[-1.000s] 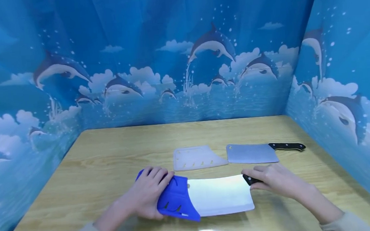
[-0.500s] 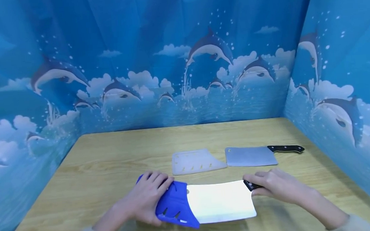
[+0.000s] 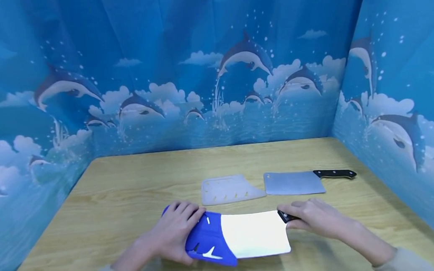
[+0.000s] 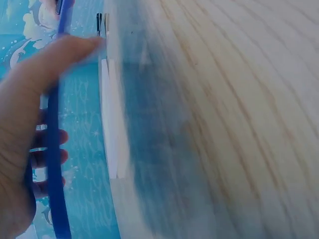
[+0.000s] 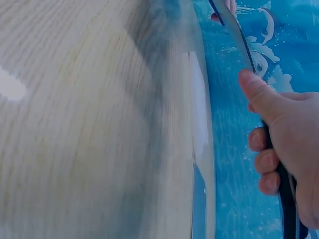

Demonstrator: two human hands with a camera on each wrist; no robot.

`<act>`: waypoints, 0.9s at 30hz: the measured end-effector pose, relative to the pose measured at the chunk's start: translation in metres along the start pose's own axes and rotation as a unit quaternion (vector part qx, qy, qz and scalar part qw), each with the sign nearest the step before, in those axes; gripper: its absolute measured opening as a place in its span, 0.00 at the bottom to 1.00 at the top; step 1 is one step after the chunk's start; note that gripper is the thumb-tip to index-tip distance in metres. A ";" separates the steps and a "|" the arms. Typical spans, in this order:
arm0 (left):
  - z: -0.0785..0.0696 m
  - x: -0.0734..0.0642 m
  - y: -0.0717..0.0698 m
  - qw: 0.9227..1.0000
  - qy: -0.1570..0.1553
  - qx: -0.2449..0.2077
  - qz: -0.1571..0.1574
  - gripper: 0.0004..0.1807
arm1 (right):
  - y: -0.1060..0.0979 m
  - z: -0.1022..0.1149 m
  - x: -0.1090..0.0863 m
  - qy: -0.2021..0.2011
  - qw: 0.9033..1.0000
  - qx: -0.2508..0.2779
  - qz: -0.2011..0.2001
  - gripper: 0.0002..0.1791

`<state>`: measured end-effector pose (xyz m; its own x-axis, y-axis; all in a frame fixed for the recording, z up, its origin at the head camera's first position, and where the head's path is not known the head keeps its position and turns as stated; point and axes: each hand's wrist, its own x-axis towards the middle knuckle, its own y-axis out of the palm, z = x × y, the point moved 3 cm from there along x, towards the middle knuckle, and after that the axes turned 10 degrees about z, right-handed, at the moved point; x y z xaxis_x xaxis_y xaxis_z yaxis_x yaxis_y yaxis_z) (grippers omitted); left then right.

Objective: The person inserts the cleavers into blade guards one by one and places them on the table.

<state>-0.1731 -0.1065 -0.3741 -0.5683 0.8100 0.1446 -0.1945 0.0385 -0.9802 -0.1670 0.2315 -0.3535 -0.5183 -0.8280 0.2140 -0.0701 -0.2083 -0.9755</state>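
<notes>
In the head view my left hand point(image 3: 176, 233) grips a blue blade sheath point(image 3: 207, 239) around its left part, thumb on the near side. The sheath is slotted, and bright metal shows through the slots. My right hand point(image 3: 313, 217) holds a cleaver point(image 3: 256, 235) by its black handle point(image 3: 286, 216). The left part of the blade is inside the sheath; the rest gleams white between the hands. Both are lifted off the table. In the right wrist view the fingers point(image 5: 266, 162) curl round the handle, while the left wrist view has the sheath edge-on point(image 4: 55, 164) in the hand.
A whitish translucent blade sheath point(image 3: 230, 189) lies flat on the wooden table point(image 3: 137, 179) behind the hands. Right beside its tip lies a second cleaver point(image 3: 294, 183), its black handle pointing right. Blue curtains point(image 3: 159, 68) printed with dolphins surround the table at the back and sides.
My right hand has moved slightly left with the cleaver, and a little less blade shows outside the sheath. The head view has shifted slightly. The second cleaver and whitish sheath stay put.
</notes>
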 end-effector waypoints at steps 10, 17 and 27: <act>-0.004 0.012 -0.003 1.000 -0.012 -0.009 0.003 0.59 | 0.008 0.009 0.022 0.031 0.999 -0.006 0.015 0.22; -0.009 0.024 -0.001 0.999 -0.032 0.007 0.016 0.60 | 0.018 0.017 0.040 0.051 0.999 -0.016 0.005 0.22; -0.018 0.041 -0.003 0.998 -0.052 0.037 0.027 0.61 | 0.025 0.018 0.052 0.080 0.997 -0.002 -0.015 0.21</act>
<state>-0.1808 -0.0629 -0.3675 -0.6579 0.7451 0.1095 -0.2179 -0.0491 -0.9747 -0.1808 0.1740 -0.3655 -0.6456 -0.7271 0.2335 -0.0920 -0.2294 -0.9690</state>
